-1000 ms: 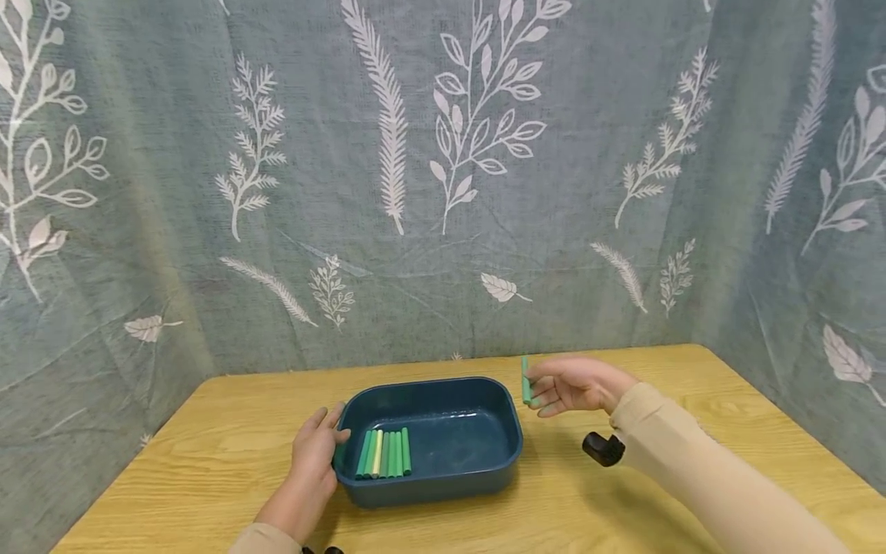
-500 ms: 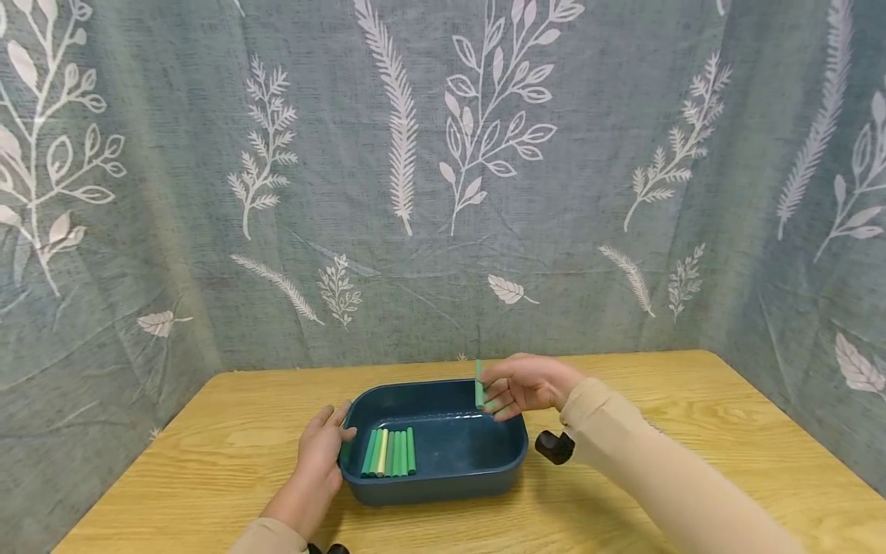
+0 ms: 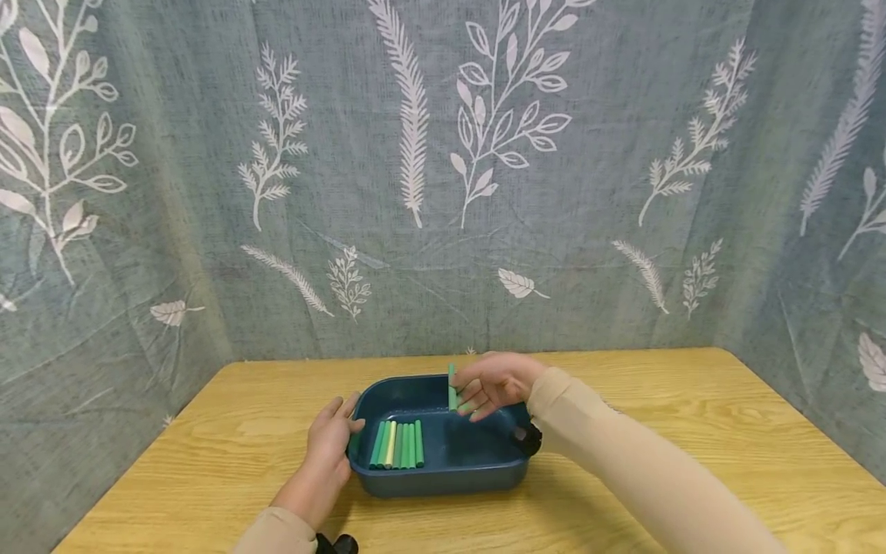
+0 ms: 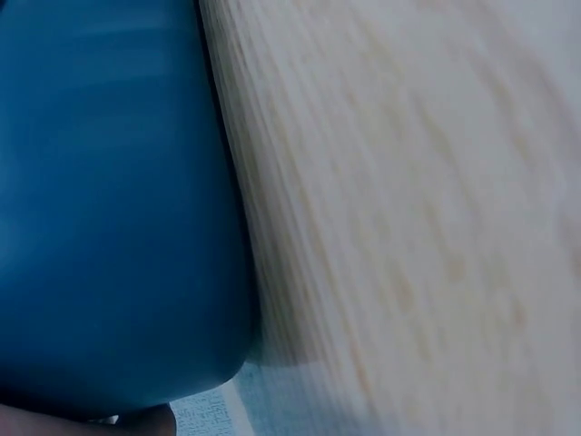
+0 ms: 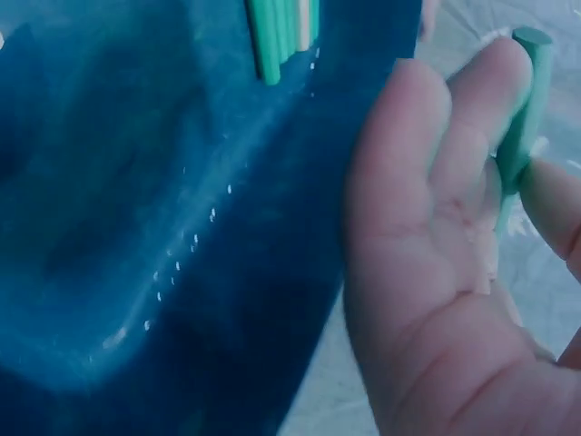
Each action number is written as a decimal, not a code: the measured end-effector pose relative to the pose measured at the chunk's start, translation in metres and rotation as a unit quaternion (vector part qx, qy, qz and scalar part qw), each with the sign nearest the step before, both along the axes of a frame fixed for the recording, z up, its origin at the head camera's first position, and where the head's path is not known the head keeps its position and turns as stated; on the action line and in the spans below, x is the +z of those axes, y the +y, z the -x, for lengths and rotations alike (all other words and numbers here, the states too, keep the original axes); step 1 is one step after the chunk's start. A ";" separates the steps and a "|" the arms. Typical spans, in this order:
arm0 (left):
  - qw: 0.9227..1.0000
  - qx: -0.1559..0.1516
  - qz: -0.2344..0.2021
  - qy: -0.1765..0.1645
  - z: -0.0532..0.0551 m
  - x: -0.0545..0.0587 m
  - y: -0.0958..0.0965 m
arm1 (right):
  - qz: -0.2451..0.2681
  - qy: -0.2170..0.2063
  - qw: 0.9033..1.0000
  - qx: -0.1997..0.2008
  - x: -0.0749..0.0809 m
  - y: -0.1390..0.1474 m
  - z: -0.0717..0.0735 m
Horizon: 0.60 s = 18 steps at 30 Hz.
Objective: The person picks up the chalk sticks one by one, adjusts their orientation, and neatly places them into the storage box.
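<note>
A dark blue rectangular tray [image 3: 443, 482] sits on the table. My left hand [image 3: 328, 435] holds its left end, thumb over the rim and fingers along the outside. Inside, at the left, several green chalk sticks [image 3: 411, 445] lie side by side with one pale yellow chalk stick [image 3: 391, 445] among them. Above the tray's far side, my right hand [image 3: 493, 385] pinches another green chalk stick [image 3: 452, 387], roughly upright. The right wrist view shows this chalk [image 5: 536, 100] between thumb and fingers. Green smudges mark the right fingertips. Mostly the tray's outer wall [image 4: 118, 209] fills the left wrist view.
The wooden table [image 3: 664, 400] extends around the tray on all sides. Behind it and at both sides hangs a grey-green curtain [image 3: 429, 292] with white leaf prints. A black wrist device [image 3: 529, 438] under the right forearm overlaps the tray's right end.
My right hand has carried the green chalk stick leftward, from right of the tray to over its far side. The left hand keeps its hold on the tray's left end.
</note>
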<state>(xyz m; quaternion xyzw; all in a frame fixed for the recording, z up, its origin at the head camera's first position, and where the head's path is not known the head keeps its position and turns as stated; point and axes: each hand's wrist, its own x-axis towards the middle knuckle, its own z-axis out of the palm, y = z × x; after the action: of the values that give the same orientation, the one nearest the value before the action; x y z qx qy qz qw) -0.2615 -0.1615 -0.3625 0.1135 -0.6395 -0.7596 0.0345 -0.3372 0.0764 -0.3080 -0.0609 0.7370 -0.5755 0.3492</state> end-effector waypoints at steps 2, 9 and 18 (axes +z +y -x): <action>1.000 0.002 0.000 -0.001 0.000 0.001 0.001 | -0.018 -0.007 1.000 0.007 -0.002 -0.005 0.001; 1.000 0.003 -0.008 -0.001 -0.002 0.003 -0.003 | -0.078 -0.009 0.996 0.042 -0.005 -0.026 0.008; 1.000 0.003 -0.015 0.006 -0.003 0.003 0.000 | -0.138 -0.041 0.987 0.072 -0.025 -0.034 0.014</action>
<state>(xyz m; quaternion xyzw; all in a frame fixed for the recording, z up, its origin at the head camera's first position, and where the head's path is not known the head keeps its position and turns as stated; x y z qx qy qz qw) -0.2584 -0.1620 -0.3596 0.1111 -0.6276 -0.7696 0.0393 -0.3509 0.0426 -0.3330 -0.0410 0.7882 -0.4437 0.4245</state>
